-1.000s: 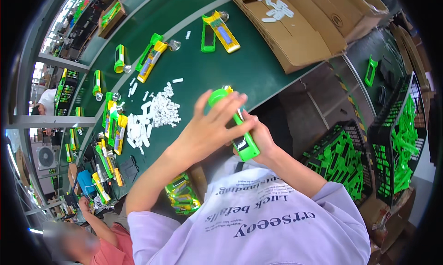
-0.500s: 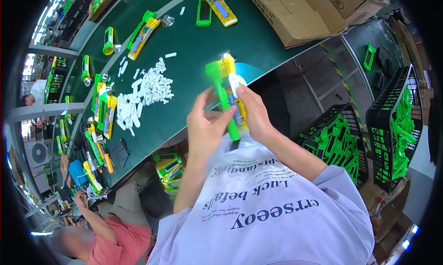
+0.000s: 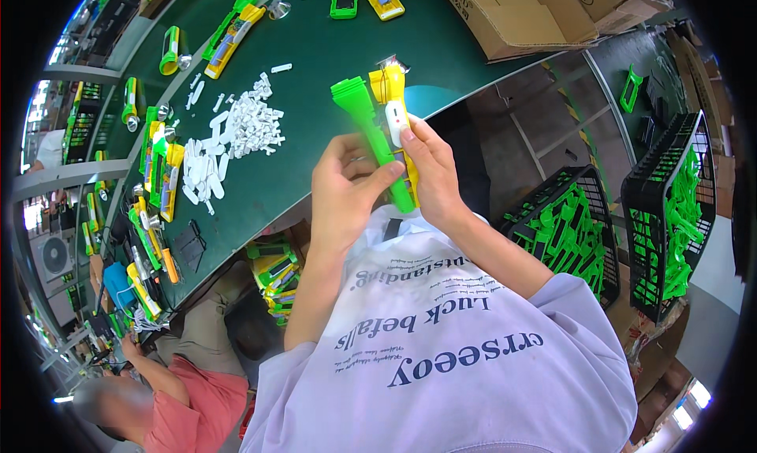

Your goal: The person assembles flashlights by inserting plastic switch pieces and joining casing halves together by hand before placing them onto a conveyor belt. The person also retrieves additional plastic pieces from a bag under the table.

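Note:
Between my fingers are two parts of a flashlight, held side by side above the near edge of the table. My left hand [image 3: 347, 185] is closed on a green flashlight housing half [image 3: 364, 115], thumb lying across its handle. A yellow flashlight half [image 3: 387, 85] with a shiny reflector at its head is gripped by my right hand [image 3: 434, 169]. A white elongated switch plate [image 3: 397, 122] sits on the yellow half, under my right thumb. The two halves touch or overlap near the handle and spread apart at the heads. My left fingertips are partly hidden behind the parts.
Small white plastic pieces [image 3: 254, 122] are heaped on the green table [image 3: 315, 55]. Opened flashlights [image 3: 233, 39] lie along its far and left side. A cardboard box [image 3: 520, 27] stands at the back right, black crates [image 3: 662, 240] of green parts at right. A co-worker [image 3: 189, 406] sits at left.
The green half has turned from edge-on to show its outer face, its head swinging left away from the yellow half. The surroundings have shifted slightly left and up in view.

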Action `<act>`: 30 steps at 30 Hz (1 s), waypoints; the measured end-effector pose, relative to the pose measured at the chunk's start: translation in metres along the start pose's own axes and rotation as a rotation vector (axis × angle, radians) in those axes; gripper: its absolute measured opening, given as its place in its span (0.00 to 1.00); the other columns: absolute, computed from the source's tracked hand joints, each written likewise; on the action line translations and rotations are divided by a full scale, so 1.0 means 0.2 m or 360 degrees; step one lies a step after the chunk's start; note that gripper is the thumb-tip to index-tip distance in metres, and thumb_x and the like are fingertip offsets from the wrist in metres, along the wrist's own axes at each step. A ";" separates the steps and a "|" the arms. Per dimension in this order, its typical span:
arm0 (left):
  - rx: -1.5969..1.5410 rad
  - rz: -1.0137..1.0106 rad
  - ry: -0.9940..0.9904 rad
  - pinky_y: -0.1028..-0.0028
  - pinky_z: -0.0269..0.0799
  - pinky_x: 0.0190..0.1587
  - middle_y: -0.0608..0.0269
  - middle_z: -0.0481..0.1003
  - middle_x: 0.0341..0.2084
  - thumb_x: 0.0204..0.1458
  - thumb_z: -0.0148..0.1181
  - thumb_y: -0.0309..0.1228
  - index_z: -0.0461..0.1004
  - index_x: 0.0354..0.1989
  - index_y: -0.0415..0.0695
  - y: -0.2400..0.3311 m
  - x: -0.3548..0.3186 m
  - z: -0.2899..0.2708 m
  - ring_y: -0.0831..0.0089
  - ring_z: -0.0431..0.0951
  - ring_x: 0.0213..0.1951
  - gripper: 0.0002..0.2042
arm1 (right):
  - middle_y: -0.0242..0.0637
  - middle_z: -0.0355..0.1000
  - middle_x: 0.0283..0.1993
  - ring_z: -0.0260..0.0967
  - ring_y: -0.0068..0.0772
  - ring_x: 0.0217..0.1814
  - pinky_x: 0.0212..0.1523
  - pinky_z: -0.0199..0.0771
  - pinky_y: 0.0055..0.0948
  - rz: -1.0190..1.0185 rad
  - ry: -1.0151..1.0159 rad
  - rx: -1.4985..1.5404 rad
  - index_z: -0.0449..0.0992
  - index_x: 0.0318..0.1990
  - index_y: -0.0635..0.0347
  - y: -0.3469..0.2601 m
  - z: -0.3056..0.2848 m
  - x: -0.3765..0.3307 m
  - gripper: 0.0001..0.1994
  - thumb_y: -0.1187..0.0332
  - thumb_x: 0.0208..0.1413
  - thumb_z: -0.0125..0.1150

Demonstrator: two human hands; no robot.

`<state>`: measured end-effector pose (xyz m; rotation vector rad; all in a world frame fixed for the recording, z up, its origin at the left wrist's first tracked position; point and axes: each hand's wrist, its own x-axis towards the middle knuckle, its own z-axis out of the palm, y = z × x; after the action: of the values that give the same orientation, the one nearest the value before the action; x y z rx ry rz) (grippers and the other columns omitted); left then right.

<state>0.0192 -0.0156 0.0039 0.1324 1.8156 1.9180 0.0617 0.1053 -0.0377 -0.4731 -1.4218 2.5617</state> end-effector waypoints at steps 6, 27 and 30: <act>0.0112 0.0024 -0.0070 0.76 0.79 0.42 0.51 0.77 0.42 0.49 0.69 0.20 0.69 0.50 0.29 -0.04 0.02 0.01 0.75 0.80 0.38 0.21 | 0.33 0.69 0.47 0.66 0.19 0.49 0.51 0.66 0.23 -0.0129 0.0005 -0.0047 0.69 0.60 0.67 0.04 -0.02 -0.02 0.19 0.63 0.69 0.46; 0.0142 0.0024 0.0018 0.76 0.80 0.34 0.59 0.77 0.29 0.49 0.68 0.19 0.71 0.48 0.33 -0.07 0.04 -0.05 0.76 0.79 0.31 0.18 | 0.38 0.63 0.45 0.61 0.27 0.47 0.49 0.63 0.28 -0.0186 -0.0281 -0.0638 0.68 0.53 0.68 0.00 -0.07 -0.03 0.16 0.66 0.68 0.39; 0.0189 0.0035 0.0028 0.77 0.79 0.32 0.58 0.77 0.29 0.46 0.68 0.17 0.71 0.47 0.33 -0.09 0.04 -0.06 0.76 0.79 0.29 0.19 | 0.38 0.65 0.50 0.62 0.27 0.52 0.53 0.64 0.27 0.0069 -0.0383 -0.0501 0.64 0.58 0.67 -0.04 -0.12 -0.05 0.21 0.70 0.58 0.50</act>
<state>0.0130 -0.0245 -0.0172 0.1764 1.9478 1.8312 0.0801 0.1253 -0.0406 -0.2434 -1.9331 2.5037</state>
